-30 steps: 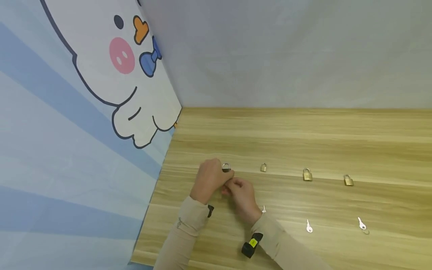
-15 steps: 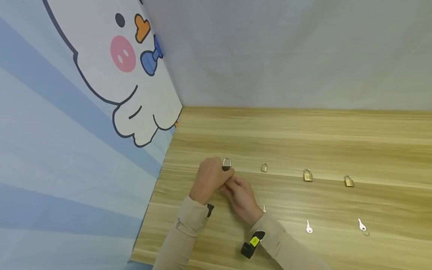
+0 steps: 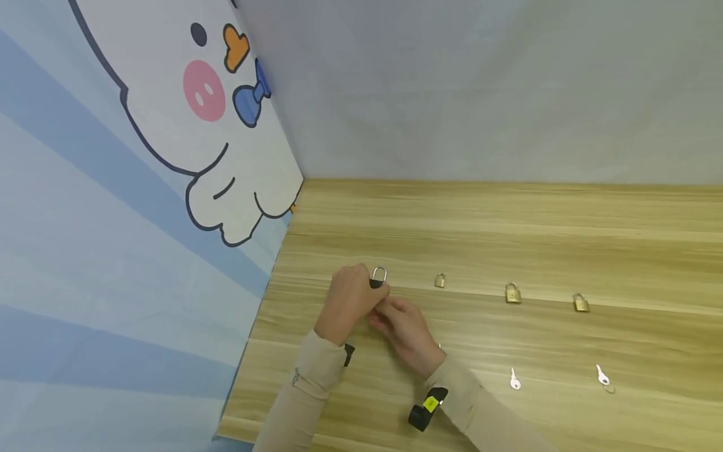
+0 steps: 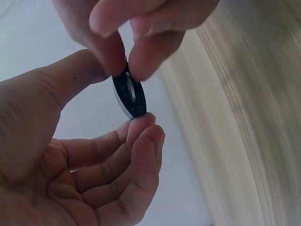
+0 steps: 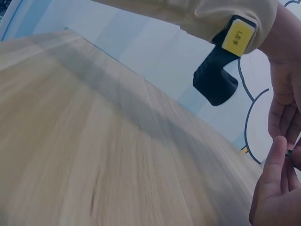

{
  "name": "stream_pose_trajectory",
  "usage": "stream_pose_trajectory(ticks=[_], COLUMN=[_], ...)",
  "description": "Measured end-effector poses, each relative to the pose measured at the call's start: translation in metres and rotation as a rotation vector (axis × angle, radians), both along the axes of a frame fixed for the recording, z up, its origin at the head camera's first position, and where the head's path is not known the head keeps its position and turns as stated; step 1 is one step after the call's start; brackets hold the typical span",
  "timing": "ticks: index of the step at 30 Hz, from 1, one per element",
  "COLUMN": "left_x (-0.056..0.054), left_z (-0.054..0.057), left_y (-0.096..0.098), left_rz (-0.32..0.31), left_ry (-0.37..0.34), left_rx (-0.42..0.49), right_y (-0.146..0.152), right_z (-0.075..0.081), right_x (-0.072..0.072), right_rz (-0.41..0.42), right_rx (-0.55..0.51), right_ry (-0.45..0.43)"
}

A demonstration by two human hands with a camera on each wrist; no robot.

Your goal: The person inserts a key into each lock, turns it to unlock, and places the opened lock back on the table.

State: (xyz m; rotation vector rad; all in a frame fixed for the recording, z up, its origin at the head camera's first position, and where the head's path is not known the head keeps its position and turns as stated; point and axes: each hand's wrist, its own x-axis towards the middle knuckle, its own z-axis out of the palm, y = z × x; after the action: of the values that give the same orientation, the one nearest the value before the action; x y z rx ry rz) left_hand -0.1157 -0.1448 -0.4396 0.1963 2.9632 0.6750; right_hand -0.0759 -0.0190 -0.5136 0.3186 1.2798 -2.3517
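My left hand [image 3: 349, 300] holds a black padlock [image 3: 376, 284] by its sides between thumb and fingertips; its silver shackle points away from me. In the left wrist view the narrow underside of the padlock [image 4: 137, 108] faces the camera, with a thin silver key [image 4: 131, 88] at its face, mostly covered by fingers. My right hand [image 3: 408, 333] pinches with thumb and finger right at that underside. How far the key sits in the lock, I cannot tell. At the right wrist view's edge, both hands meet around the padlock.
To the right stand a small brass padlock [image 3: 440, 280], a larger brass padlock [image 3: 513, 294] and another brass padlock [image 3: 580, 303] on the wooden table [image 3: 480, 226]. Nearer me lie a silver key [image 3: 515, 380] and a key with a ring [image 3: 603, 375]. A further key [image 3: 440, 347] is partly behind my right wrist.
The black padlock has tilted slightly, and more of its shackle and body shows beyond my left hand than a second ago. My right hand has turned a little at the underside; both hands stay in place.
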Motion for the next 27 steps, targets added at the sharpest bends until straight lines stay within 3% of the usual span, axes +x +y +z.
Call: stream_pose_trajectory(ticks=[8,12,21,27], left_x=[0.0,-0.001,-0.004,-0.006], left_z=[0.005,0.005,0.007,0.011], left_y=[0.0,0.0,-0.007,-0.008], left_rz=[-0.025,-0.066,-0.233,-0.316], left_ry=[0.011,0.009,0.026,-0.01], left_rx=[-0.008,-0.016,-0.075,-0.11], right_y=[0.019,0.033,0.058,0.064], right_z=[0.0,0.003,0.014,0.017], right_x=[-0.005,-0.009,-0.017,-0.017], right_rz=[-0.048,-0.062,-0.048,-0.012], right_rx=[0.028,0.102,0.359,0.514], right_ry=[0.002,0.045,0.246,0.401])
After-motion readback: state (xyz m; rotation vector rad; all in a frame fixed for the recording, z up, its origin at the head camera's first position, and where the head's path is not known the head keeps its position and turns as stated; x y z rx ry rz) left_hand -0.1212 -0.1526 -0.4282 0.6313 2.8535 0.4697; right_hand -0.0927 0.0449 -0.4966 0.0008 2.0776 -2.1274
